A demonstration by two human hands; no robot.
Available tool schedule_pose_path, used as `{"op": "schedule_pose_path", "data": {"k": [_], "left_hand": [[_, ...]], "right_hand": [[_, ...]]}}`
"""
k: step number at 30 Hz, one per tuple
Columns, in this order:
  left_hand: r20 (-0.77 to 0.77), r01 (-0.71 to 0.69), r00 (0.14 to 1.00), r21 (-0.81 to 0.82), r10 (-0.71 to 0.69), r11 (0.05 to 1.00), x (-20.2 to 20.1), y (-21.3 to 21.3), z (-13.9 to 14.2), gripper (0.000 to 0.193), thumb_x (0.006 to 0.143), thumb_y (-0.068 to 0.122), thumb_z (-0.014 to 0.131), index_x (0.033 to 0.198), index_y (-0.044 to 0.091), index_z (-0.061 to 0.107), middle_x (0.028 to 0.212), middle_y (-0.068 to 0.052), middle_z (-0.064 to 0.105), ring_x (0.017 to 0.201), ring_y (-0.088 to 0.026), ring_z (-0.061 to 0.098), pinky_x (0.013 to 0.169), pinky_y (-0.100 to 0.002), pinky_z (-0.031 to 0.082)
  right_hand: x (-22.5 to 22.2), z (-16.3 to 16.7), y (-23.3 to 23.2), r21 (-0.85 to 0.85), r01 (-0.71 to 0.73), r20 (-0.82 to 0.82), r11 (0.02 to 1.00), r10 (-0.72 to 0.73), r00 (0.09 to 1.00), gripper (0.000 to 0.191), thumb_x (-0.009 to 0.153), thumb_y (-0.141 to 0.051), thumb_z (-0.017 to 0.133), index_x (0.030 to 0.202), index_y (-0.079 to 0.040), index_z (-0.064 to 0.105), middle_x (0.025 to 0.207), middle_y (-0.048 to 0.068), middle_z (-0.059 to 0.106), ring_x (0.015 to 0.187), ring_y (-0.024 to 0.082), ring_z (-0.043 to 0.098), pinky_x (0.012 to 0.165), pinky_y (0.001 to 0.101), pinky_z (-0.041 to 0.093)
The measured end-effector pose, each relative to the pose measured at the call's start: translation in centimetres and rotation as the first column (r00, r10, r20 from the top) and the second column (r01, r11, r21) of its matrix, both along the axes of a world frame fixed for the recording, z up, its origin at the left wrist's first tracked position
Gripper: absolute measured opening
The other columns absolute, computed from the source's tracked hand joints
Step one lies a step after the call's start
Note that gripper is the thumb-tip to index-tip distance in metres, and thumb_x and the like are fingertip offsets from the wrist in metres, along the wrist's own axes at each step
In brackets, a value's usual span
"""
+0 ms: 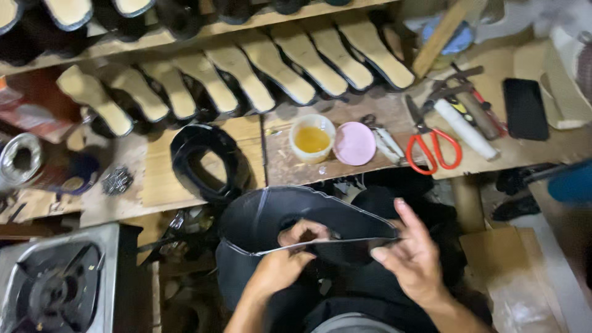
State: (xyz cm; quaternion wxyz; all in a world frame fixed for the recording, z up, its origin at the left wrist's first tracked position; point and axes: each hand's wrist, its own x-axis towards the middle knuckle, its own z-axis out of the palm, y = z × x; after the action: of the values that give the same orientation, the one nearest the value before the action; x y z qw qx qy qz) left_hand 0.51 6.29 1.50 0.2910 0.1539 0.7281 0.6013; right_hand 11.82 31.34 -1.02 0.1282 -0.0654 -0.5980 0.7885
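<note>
I hold a black leather shoe upper [290, 213], curved like an open boot piece, over my lap. My left hand [285, 262] pinches its near edge from below, fingers curled inside. My right hand [412, 253] grips the right end of the same edge, thumb on top and fingers spread behind it. The piece stands open towards me with a pale trimmed rim.
On the wooden bench [185, 185] lie another black upper [206, 161], a cup of yellow glue [312, 139], a pink lid [354, 143], red-handled scissors [431, 148], tools and a black phone [525, 108]. Rows of shoes with tan insoles [246, 74] line the back. A gas stove [55, 283] sits at the lower left.
</note>
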Motion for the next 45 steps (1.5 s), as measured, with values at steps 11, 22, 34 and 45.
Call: {"op": "schedule_pose_path", "data": {"k": [11,22,34,45], "left_hand": [[-0.905,-0.578,0.338,0.017,0.258,0.816,-7.0,-4.5,1.2,0.015,0.109,0.011,0.068,0.119,0.001,0.071,0.112,-0.016,0.069,0.104,-0.027,0.066,0.096,-0.035,0.051],[-0.990,-0.537,0.136,-0.103,-0.034,0.837,-12.8,-6.3,-7.3,0.022,0.108,0.022,0.069,0.119,0.004,0.064,0.128,-0.021,0.057,0.118,-0.035,0.057,0.106,-0.042,0.048],[-0.987,-0.508,0.159,-0.082,0.000,0.857,-12.1,-3.5,-6.8,0.019,0.111,0.014,0.067,0.120,-0.001,0.060,0.132,-0.021,0.051,0.123,-0.033,0.054,0.110,-0.041,0.047],[-0.979,-0.554,0.198,-0.161,-0.058,0.817,-12.0,-2.0,-6.4,0.017,0.110,0.013,0.064,0.116,-0.002,0.058,0.138,-0.019,0.049,0.132,-0.031,0.051,0.119,-0.039,0.047]], "right_hand": [[12.3,1.8,13.5,0.401,0.611,-0.045,0.683,-0.651,0.758,0.073,0.087,0.000,0.068,0.156,0.001,0.042,0.119,0.010,0.068,0.098,0.012,0.067,0.082,0.0254,0.055],[19.2,-8.7,15.4,0.580,0.504,0.381,0.640,-0.760,0.527,0.073,0.085,-0.019,0.079,0.150,-0.002,0.049,0.109,0.019,0.071,0.089,0.019,0.067,0.074,0.0292,0.054],[9.6,-7.4,24.3,0.467,0.495,0.759,0.732,-0.620,0.200,0.076,0.083,-0.020,0.082,0.148,-0.004,0.045,0.127,0.019,0.062,0.105,0.031,0.068,0.070,0.0480,0.067],[6.4,-11.4,29.4,0.415,0.472,0.858,0.778,-0.508,0.083,0.053,0.089,-0.025,0.078,0.131,0.000,0.057,0.135,0.013,0.060,0.096,0.031,0.072,0.073,0.0450,0.065]]}}
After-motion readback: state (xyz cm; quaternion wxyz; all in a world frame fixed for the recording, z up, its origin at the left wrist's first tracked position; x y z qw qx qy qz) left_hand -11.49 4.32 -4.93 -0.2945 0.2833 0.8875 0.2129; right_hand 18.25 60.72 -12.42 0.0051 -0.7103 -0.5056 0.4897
